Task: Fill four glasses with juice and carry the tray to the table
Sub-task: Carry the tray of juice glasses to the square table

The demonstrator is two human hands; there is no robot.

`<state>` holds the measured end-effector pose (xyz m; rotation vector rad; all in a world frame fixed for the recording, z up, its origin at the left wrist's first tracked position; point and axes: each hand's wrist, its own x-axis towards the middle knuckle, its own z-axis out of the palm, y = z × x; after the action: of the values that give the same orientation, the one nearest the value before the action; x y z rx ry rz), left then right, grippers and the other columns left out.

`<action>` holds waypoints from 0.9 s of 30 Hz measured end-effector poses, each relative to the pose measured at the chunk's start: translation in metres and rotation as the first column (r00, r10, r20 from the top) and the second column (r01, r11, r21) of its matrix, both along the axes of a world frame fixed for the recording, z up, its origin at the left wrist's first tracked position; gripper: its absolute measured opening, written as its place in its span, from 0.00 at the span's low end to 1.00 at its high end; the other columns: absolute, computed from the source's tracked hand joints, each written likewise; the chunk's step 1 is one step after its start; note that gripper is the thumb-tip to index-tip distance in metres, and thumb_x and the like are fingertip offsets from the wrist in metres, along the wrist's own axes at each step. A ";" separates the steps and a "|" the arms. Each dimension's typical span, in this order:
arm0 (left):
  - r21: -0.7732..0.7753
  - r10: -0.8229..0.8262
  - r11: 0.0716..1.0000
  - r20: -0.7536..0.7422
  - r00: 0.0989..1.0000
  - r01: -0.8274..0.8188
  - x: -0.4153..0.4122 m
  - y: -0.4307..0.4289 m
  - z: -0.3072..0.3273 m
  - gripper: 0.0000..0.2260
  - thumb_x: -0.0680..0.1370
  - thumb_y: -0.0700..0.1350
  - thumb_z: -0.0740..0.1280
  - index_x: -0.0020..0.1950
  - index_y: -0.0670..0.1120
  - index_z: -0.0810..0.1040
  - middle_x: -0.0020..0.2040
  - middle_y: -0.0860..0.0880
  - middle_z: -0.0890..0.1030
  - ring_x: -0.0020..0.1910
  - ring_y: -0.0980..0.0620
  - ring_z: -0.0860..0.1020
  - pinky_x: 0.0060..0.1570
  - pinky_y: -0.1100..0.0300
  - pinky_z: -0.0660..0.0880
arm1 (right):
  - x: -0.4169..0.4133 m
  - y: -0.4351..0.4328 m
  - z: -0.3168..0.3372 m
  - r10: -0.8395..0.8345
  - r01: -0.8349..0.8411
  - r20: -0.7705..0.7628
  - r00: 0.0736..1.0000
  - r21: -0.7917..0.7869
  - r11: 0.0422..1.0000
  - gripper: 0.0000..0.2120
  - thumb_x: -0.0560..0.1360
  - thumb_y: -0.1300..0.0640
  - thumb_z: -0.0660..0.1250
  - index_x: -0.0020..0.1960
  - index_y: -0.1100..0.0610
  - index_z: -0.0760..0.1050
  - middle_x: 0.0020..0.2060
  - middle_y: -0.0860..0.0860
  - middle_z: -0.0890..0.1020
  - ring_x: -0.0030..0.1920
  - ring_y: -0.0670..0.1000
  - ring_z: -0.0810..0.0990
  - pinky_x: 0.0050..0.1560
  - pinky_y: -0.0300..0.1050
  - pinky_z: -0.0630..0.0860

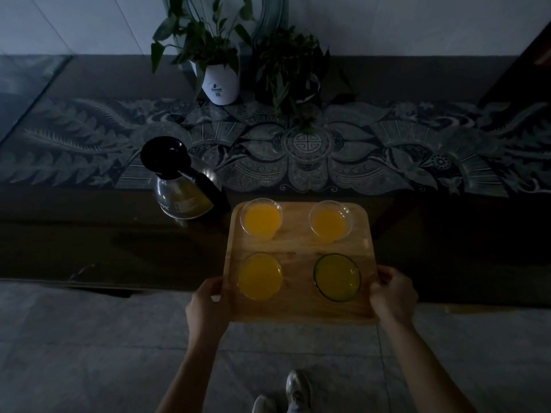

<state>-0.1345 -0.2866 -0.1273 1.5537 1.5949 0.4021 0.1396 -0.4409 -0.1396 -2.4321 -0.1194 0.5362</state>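
Note:
A wooden tray (301, 248) carries several glasses of orange juice: two clear ones at the far side (262, 219) (330, 221), a clear one near left (260, 277) and a dark green-rimmed one near right (337, 278). My left hand (208, 305) grips the tray's near left edge and my right hand (392, 293) grips its near right edge. The tray's near half juts out past the front edge of the dark table. A glass jug (185, 189) with a black lid and handle stands just left of the tray, with a little juice inside.
The dark table has a patterned runner (372, 150) along its middle. A white plant pot (220, 81) and a dark potted plant (289, 73) stand at the back against the wall. Grey tiled floor lies below, with my shoes (286, 394) on it.

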 end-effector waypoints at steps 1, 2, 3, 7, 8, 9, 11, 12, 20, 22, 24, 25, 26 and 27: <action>-0.002 0.003 1.000 0.001 1.000 -0.003 -0.002 -0.003 -0.001 0.08 0.81 0.48 0.66 0.58 0.50 0.78 0.45 0.58 0.79 0.42 0.61 0.78 0.36 0.63 0.74 | -0.001 -0.001 0.000 -0.008 0.008 -0.009 1.000 0.008 1.000 0.16 0.77 0.64 0.70 0.64 0.60 0.79 0.58 0.58 0.83 0.58 0.58 0.82 0.55 0.51 0.77; -0.003 0.006 1.000 0.001 1.000 -0.006 -0.003 -0.005 -0.002 0.08 0.81 0.49 0.65 0.58 0.51 0.78 0.45 0.58 0.79 0.42 0.60 0.78 0.36 0.62 0.74 | -0.002 -0.003 -0.001 -0.012 0.013 -0.015 1.000 0.015 1.000 0.16 0.77 0.64 0.70 0.64 0.60 0.79 0.58 0.58 0.83 0.57 0.59 0.82 0.54 0.50 0.77; -0.005 0.009 1.000 0.000 1.000 -0.009 -0.005 -0.007 -0.002 0.08 0.81 0.50 0.65 0.59 0.51 0.78 0.45 0.57 0.80 0.42 0.60 0.78 0.35 0.63 0.74 | -0.003 -0.004 -0.002 -0.015 0.015 -0.021 1.000 0.016 1.000 0.15 0.77 0.63 0.70 0.64 0.60 0.79 0.58 0.58 0.83 0.57 0.59 0.82 0.53 0.49 0.76; -0.028 0.005 1.000 0.017 1.000 -0.004 -0.008 -0.009 -0.003 0.10 0.81 0.50 0.65 0.60 0.50 0.77 0.49 0.51 0.82 0.42 0.59 0.79 0.33 0.63 0.75 | -0.008 -0.012 -0.005 -0.041 0.042 -0.039 0.998 0.035 0.999 0.14 0.78 0.62 0.69 0.63 0.60 0.79 0.57 0.58 0.83 0.57 0.59 0.82 0.53 0.50 0.76; -0.036 0.004 0.999 0.016 1.000 -0.003 -0.008 -0.008 -0.003 0.10 0.81 0.50 0.65 0.60 0.50 0.77 0.50 0.50 0.82 0.42 0.58 0.80 0.33 0.62 0.75 | -0.009 -0.013 -0.006 -0.041 0.043 -0.040 0.998 0.049 0.998 0.15 0.77 0.62 0.70 0.63 0.60 0.79 0.56 0.59 0.84 0.57 0.59 0.82 0.53 0.50 0.76; -0.044 0.006 0.999 0.016 1.000 -0.005 -0.009 -0.008 -0.003 0.10 0.81 0.51 0.65 0.60 0.50 0.77 0.50 0.49 0.82 0.43 0.58 0.80 0.33 0.62 0.75 | -0.011 -0.015 -0.007 -0.042 0.045 -0.044 0.998 0.061 0.997 0.15 0.77 0.62 0.70 0.63 0.60 0.79 0.56 0.59 0.84 0.56 0.59 0.82 0.52 0.48 0.76; -0.058 0.006 0.998 0.010 1.000 -0.006 -0.010 -0.007 -0.004 0.11 0.81 0.52 0.65 0.61 0.50 0.77 0.51 0.49 0.82 0.44 0.56 0.80 0.34 0.61 0.76 | -0.013 -0.019 -0.010 -0.053 0.056 -0.048 0.997 0.081 0.995 0.14 0.77 0.61 0.70 0.62 0.60 0.80 0.55 0.58 0.84 0.55 0.59 0.82 0.49 0.46 0.74; -0.066 0.003 0.998 0.006 1.000 -0.002 -0.010 -0.007 -0.004 0.12 0.81 0.52 0.65 0.61 0.50 0.77 0.52 0.49 0.82 0.45 0.56 0.80 0.35 0.61 0.76 | -0.014 -0.020 -0.011 -0.064 0.068 -0.047 0.997 0.088 0.994 0.14 0.77 0.60 0.71 0.62 0.60 0.80 0.54 0.58 0.84 0.54 0.59 0.81 0.49 0.47 0.74; -0.076 -0.033 0.997 -0.067 0.997 0.028 -0.011 -0.003 -0.010 0.12 0.80 0.54 0.64 0.50 0.48 0.81 0.41 0.50 0.82 0.40 0.52 0.80 0.35 0.60 0.73 | -0.017 -0.023 -0.019 -0.089 0.085 0.021 0.996 0.126 0.988 0.13 0.78 0.52 0.71 0.56 0.59 0.80 0.46 0.56 0.82 0.47 0.56 0.80 0.48 0.52 0.77; -0.087 -0.039 0.996 -0.058 0.998 0.034 -0.011 -0.003 -0.011 0.12 0.81 0.54 0.64 0.45 0.48 0.81 0.37 0.49 0.81 0.37 0.50 0.80 0.35 0.59 0.74 | -0.017 -0.025 -0.022 -0.109 0.105 0.028 0.994 0.120 0.987 0.13 0.77 0.51 0.72 0.54 0.59 0.80 0.47 0.57 0.83 0.48 0.59 0.82 0.50 0.57 0.79; -0.079 -0.040 0.996 -0.061 0.997 0.035 -0.010 -0.003 -0.009 0.14 0.81 0.53 0.64 0.41 0.48 0.80 0.34 0.48 0.80 0.34 0.51 0.78 0.33 0.59 0.72 | -0.018 -0.026 -0.024 -0.141 0.137 0.042 0.989 0.094 0.986 0.15 0.75 0.49 0.74 0.52 0.60 0.80 0.47 0.59 0.84 0.49 0.61 0.82 0.50 0.57 0.79; -0.071 -0.039 0.997 -0.060 0.997 0.034 -0.009 -0.003 -0.008 0.14 0.81 0.53 0.64 0.39 0.48 0.80 0.33 0.48 0.80 0.32 0.52 0.77 0.32 0.59 0.70 | -0.019 -0.026 -0.023 -0.175 0.171 0.038 0.984 0.085 0.982 0.17 0.74 0.47 0.75 0.52 0.60 0.81 0.47 0.60 0.84 0.49 0.62 0.82 0.50 0.57 0.79; -0.062 -0.040 0.997 -0.057 0.998 0.036 -0.008 -0.004 -0.006 0.15 0.81 0.52 0.64 0.37 0.47 0.79 0.32 0.49 0.79 0.31 0.53 0.75 0.31 0.60 0.68 | -0.018 -0.027 -0.024 -0.214 0.212 0.018 0.977 0.077 0.974 0.18 0.72 0.45 0.75 0.51 0.60 0.81 0.47 0.61 0.84 0.49 0.62 0.82 0.50 0.56 0.79; -0.056 -0.042 0.998 -0.051 0.998 0.039 -0.008 -0.005 -0.005 0.16 0.81 0.51 0.64 0.36 0.46 0.78 0.31 0.49 0.78 0.30 0.53 0.74 0.30 0.61 0.67 | -0.019 -0.028 -0.025 -0.253 0.253 -0.012 0.967 0.065 0.965 0.20 0.71 0.43 0.76 0.51 0.60 0.81 0.47 0.61 0.84 0.49 0.62 0.82 0.50 0.54 0.78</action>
<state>-0.1424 -0.2913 -0.1322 1.5632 1.5983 0.2950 0.1209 -0.4685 -0.1649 -2.3358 0.1713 0.4141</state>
